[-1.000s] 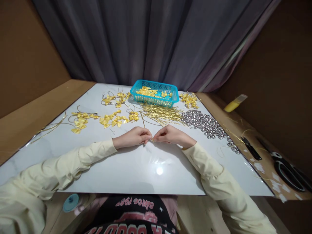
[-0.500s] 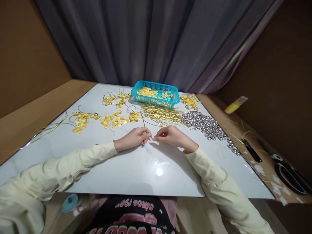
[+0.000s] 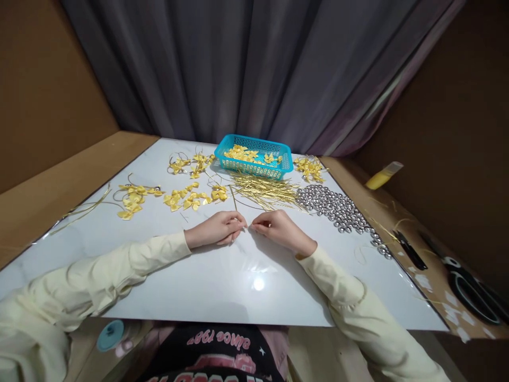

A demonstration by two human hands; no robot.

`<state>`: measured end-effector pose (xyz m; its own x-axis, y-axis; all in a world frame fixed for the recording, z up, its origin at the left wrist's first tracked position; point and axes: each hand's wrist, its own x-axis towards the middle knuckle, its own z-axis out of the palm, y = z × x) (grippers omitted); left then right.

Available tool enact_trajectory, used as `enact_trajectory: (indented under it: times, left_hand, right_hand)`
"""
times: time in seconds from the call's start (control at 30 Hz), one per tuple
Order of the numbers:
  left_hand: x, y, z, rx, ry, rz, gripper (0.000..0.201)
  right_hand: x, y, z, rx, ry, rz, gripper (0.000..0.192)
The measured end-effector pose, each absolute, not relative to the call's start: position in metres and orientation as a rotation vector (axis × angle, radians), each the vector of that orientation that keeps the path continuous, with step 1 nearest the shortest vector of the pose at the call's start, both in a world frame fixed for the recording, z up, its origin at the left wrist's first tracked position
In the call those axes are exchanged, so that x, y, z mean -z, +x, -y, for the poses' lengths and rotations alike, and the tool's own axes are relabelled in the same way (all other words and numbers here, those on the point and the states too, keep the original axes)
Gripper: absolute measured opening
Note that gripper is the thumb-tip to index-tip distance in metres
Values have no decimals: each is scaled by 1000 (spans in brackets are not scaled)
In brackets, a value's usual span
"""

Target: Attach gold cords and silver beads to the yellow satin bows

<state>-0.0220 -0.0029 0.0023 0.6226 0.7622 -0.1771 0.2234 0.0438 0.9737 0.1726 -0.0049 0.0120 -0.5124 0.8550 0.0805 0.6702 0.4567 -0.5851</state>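
My left hand (image 3: 221,228) is closed in a pinch over the middle of the white table (image 3: 222,286). A thin gold cord (image 3: 233,197) sticks up behind its fingers and appears to be held in them. Close on the right, my right hand (image 3: 280,228) also pinches, thumb against forefinger, its tips almost meeting the left ones. Whatever lies between the right fingertips is too small to make out. Just beyond the hands lies a pile of gold cords (image 3: 266,190). Yellow ribbon bows (image 3: 191,197) are spread to the left of it.
A turquoise basket (image 3: 253,139) with yellow bows stands at the back. Many silver beads (image 3: 334,206) lie at right; bow clusters (image 3: 309,167) rest behind them. Along the right edge are a black-handled cutter (image 3: 411,249), scissors (image 3: 473,292) and a yellow tube (image 3: 384,176).
My right hand has drawn its fingers closer together and lowered slightly. The left hand stays nearly in place, still pinching. The whole view has shifted a little.
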Motion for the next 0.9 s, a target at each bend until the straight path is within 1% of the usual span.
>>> enact_trajectory:
  times: [0.2,0.3,0.4,0.6,0.77,0.9]
  left_hand:
    - [-16,-28,-9,-240,1492,-727,31]
    - [-17,-21,-20,-175,1476,-718,29]
    - [-15,-9,-27,-171,1499,-714,26]
    - [-11,5,-24,-172,1446,-680,30]
    - [-10,4,-20,-217,1419,-688,31]
    - [-10,3,-17,-262,1425,-721,31]
  right_hand:
    - [-11,177,9,-489,-1155,2527,23]
    - [-10,182,8,-398,-1146,2589,23]
    - [-12,189,8,-324,-1156,2632,21]
    - [-16,204,6,-216,-1164,2660,21]
    - [-13,209,8,-178,-1168,2640,22]
    - [-13,209,12,-168,-1198,2590,18]
